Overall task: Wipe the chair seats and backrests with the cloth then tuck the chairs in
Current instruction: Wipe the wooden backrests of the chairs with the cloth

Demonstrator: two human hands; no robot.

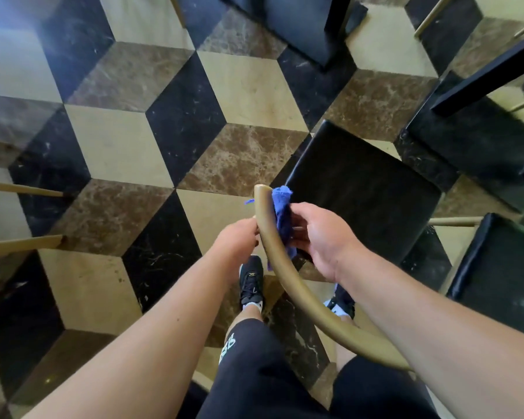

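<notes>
Both hands grip: right hand (318, 237) presses blue cloth (282, 219) against curved backrest (285, 276); left hand (239, 237) clasps its outer edge.

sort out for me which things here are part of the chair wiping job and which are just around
In the job:
- blue cloth, pressed to the backrest by the right hand
- curved wooden backrest, steadied by the left hand
- black chair seat

Just around:
- second chair's black seat, not being wiped now
- black table base
- patterned marble floor
</notes>
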